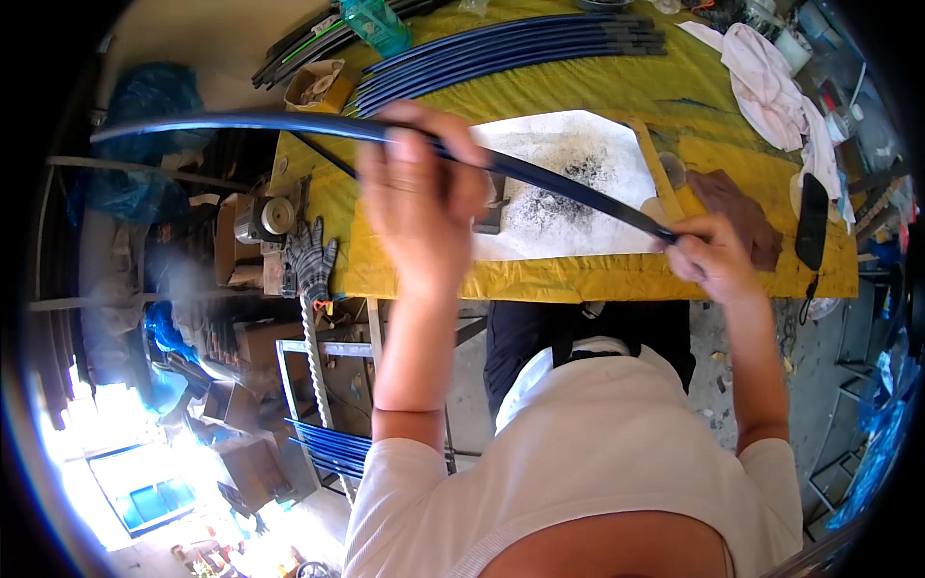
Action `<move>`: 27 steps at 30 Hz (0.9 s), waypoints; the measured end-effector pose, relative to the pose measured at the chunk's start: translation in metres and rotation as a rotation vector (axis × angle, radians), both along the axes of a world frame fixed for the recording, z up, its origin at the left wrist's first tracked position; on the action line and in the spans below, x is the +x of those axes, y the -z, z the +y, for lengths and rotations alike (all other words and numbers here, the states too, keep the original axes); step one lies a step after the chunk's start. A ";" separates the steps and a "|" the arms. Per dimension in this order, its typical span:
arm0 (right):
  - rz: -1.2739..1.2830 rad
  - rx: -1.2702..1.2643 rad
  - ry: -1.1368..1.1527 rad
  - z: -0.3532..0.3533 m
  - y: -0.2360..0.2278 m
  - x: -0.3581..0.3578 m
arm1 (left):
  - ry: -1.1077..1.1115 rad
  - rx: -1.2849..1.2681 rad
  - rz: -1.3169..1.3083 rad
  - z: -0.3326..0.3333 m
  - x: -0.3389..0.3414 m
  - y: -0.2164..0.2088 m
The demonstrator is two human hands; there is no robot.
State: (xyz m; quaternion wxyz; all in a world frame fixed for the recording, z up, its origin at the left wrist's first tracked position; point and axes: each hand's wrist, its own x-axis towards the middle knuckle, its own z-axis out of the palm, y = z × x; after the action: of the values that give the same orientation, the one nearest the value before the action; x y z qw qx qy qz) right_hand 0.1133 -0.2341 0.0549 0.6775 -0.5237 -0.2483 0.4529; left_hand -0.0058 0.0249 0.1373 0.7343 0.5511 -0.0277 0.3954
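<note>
A long, glossy dark blue rod (559,181) slants across in front of me, from the upper left down to the right. My left hand (419,197), smeared by motion, is closed around its middle. At the darker right end, my right hand (715,258) grips the rod between thumb and fingers. Beneath it lies a white sheet (540,135) scattered with black dust, on a yellow cloth-covered table (578,283). A dark flat piece (491,207) rests on the sheet beside my left hand, partly hidden. Next to my right hand is a brown cloth (737,212).
Several similar blue rods (511,53) lie at the table's far side, by a teal bottle (378,27) and a small cardboard box (321,87). A grey knit glove (313,260) is at the left edge. On the right are a pinkish cloth (771,87) and a black oblong object (812,222).
</note>
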 end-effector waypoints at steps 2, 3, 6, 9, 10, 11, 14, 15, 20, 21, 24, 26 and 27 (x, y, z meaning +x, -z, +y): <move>-0.165 -0.109 0.033 -0.041 0.007 0.019 | -0.081 -0.080 -0.017 0.040 -0.014 -0.020; -0.196 -0.153 0.071 -0.071 0.014 0.032 | -0.048 -0.141 -0.062 0.068 -0.026 -0.026; -0.361 -0.252 0.286 -0.184 0.041 0.065 | 0.087 -0.317 -0.172 0.157 -0.074 -0.041; -0.403 -0.255 0.420 -0.326 0.067 0.098 | 0.090 -0.456 -0.259 0.243 -0.122 -0.038; -0.379 -0.290 0.362 -0.347 0.056 0.104 | 0.003 -0.516 -0.270 0.261 -0.139 -0.033; -0.353 -0.325 0.307 -0.357 0.046 0.112 | -0.033 -0.521 -0.264 0.276 -0.153 -0.026; -0.364 -0.472 0.443 -0.337 0.026 0.116 | -0.193 -0.514 -0.186 0.254 -0.149 -0.008; -0.405 -0.572 0.543 -0.332 0.031 0.124 | -0.166 -0.507 -0.180 0.237 -0.140 -0.002; -0.529 -0.715 0.397 -0.191 0.012 0.157 | -0.177 -0.586 -0.120 0.157 -0.103 0.025; -0.576 -0.699 0.272 -0.166 0.008 0.169 | -0.118 -0.616 -0.144 0.146 -0.100 0.028; -0.902 -0.652 0.256 -0.101 0.023 0.195 | -0.056 -0.652 -0.164 0.118 -0.094 0.030; -1.129 -0.593 0.207 -0.078 0.030 0.223 | -0.045 -0.679 -0.157 0.104 -0.091 0.031; -1.206 -0.609 0.168 -0.068 0.027 0.229 | -0.039 -0.697 -0.151 0.098 -0.090 0.032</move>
State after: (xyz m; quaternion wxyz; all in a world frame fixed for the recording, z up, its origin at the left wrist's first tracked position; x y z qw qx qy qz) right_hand 0.3428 -0.3024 0.0282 0.2760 -0.8694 -0.4025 0.0774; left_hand -0.0960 0.1230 0.1053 0.8665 0.2370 0.0651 0.4345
